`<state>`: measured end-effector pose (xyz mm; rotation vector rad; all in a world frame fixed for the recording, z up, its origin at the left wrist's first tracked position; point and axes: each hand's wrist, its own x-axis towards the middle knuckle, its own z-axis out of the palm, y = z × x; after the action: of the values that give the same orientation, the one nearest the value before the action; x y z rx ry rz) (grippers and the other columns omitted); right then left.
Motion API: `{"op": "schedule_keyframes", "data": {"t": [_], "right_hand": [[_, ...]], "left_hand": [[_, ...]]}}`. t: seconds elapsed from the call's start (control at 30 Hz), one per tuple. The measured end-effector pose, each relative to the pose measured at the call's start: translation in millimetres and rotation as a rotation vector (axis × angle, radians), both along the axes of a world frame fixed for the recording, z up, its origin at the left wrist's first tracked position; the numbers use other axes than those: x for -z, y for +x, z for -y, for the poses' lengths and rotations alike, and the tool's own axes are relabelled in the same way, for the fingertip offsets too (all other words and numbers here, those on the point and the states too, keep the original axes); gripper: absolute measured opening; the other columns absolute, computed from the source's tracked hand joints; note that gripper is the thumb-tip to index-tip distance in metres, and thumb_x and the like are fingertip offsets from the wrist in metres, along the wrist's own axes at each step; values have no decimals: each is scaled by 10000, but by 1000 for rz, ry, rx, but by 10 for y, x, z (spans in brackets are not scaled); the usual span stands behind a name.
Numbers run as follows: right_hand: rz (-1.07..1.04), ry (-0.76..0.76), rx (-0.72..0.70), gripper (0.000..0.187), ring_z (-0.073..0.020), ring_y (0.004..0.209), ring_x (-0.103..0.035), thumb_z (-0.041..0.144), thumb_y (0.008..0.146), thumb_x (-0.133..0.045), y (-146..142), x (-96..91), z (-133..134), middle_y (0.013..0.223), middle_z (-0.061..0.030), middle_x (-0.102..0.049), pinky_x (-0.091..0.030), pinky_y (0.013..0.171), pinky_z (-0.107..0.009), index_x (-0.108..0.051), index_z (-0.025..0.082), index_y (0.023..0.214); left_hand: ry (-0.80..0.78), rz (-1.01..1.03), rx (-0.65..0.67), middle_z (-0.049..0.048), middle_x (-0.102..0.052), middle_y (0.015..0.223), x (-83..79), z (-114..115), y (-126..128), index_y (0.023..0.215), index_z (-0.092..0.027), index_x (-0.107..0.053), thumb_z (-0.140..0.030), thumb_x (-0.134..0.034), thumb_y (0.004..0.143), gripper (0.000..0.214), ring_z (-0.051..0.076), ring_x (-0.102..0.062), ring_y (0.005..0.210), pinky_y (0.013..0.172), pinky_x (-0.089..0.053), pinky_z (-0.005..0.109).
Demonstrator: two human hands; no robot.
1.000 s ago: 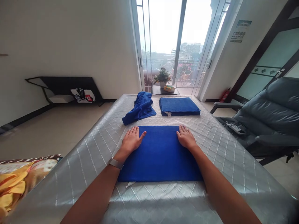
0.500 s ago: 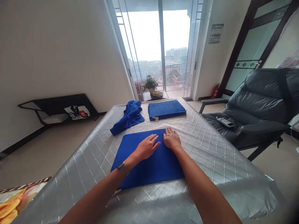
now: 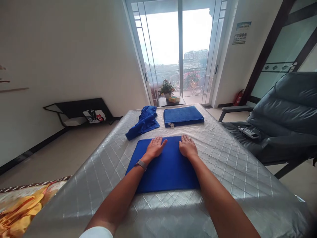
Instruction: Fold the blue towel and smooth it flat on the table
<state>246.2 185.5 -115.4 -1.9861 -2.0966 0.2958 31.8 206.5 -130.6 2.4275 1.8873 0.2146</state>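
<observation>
A flat blue towel [image 3: 168,172] lies spread as a neat rectangle on the silver quilted surface. My left hand [image 3: 156,147], with a band at the wrist, rests palm down on its far left part, fingers stretched out. At the far right corner my right hand [image 3: 188,146] lies flat too, fingers pointing away from me. Beyond the hands sits a folded blue towel stack [image 3: 183,115] with a white tag at its near edge. To its left a crumpled blue towel [image 3: 143,122] lies in a loose heap.
The silver quilted cover [image 3: 223,165] spans the table. A dark armchair [image 3: 279,112] with a controller [image 3: 249,133] on its seat stands at right. Past the far edge is a small stand with a potted plant [image 3: 167,88]. Yellow patterned cloth [image 3: 27,208] lies at lower left.
My left hand has moved left and away from me across the towel, to near its far edge. My right hand stays at the far right corner. The view has turned slightly left.
</observation>
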Motion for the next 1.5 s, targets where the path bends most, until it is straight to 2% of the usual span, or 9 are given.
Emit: {"op": "schedule_keyframes", "data": {"t": [0.13,0.27,0.43,0.9,1.0,1.13,1.2,1.3,1.5], "right_hand": [[13,-16,-3,626,-187,1540,-149,354,1029,-216,0,-4,-2,1666,-76,-215,-96,1244,-362,-252,73,1588],[37,-11,-1,622,-189,1539,-151,349,1032,-208,4,13,-8,1667,-69,-213,-98,1246,-369,-247,76,1590],[97,-20,-5,626,-183,1542,-137,355,1035,-189,9,33,-41,1673,-77,-194,-103,1244,-364,-227,80,1596],[170,-15,-14,620,-202,1535,-179,355,1038,-206,18,45,-75,1664,-74,-225,-151,1247,-377,-244,74,1590],[181,95,-6,601,-200,1529,-206,310,1027,-236,-14,8,-8,1651,-86,-264,-162,1245,-374,-290,69,1575],[211,297,-51,577,-173,1526,-213,252,1017,-220,-41,-63,211,1630,-79,-319,-103,1258,-377,-353,92,1555],[213,243,-59,580,-194,1520,-237,290,1024,-216,-29,-72,341,1615,-91,-350,-123,1255,-401,-376,89,1544],[202,118,-62,619,-220,1530,-207,366,1034,-208,11,-33,497,1639,-106,-283,-170,1243,-418,-315,72,1568],[184,-5,-49,652,-222,1540,-163,408,1040,-196,26,66,611,1664,-103,-201,-138,1247,-405,-243,57,1588]], "left_hand": [[4,-4,-160,157,-293,1638,24,30,-657,1563,-110,-317,-655,-70,1003,820,269,-229,1525,1241,-169,468],[11,9,-233,154,-271,1646,104,61,-927,1570,-89,-296,-676,-44,989,863,260,-218,1529,1244,-168,423],[5,0,-238,169,-238,1652,139,45,-920,1573,-45,-264,-679,-58,987,888,272,-183,1537,1249,-153,427],[-34,64,-210,162,-227,1656,56,87,-931,1581,-62,-253,-685,-92,985,877,277,-188,1535,1253,-135,432],[-39,54,-218,163,-213,1660,35,108,-902,1581,-38,-231,-658,-98,995,864,273,-177,1539,1253,-127,419],[-50,43,-224,160,-202,1663,10,120,-884,1583,-41,-227,-649,-114,997,852,276,-159,1542,1252,-120,422],[-47,43,-221,162,-204,1663,13,114,-886,1583,-48,-232,-657,-110,993,857,279,-163,1541,1250,-124,429],[-40,46,-207,163,-203,1663,34,100,-902,1582,-45,-231,-672,-107,986,874,280,-166,1541,1251,-124,430],[-57,45,-199,158,-182,1668,68,78,-938,1584,-30,-208,-680,-81,983,895,274,-137,1546,1254,-116,435]]}}
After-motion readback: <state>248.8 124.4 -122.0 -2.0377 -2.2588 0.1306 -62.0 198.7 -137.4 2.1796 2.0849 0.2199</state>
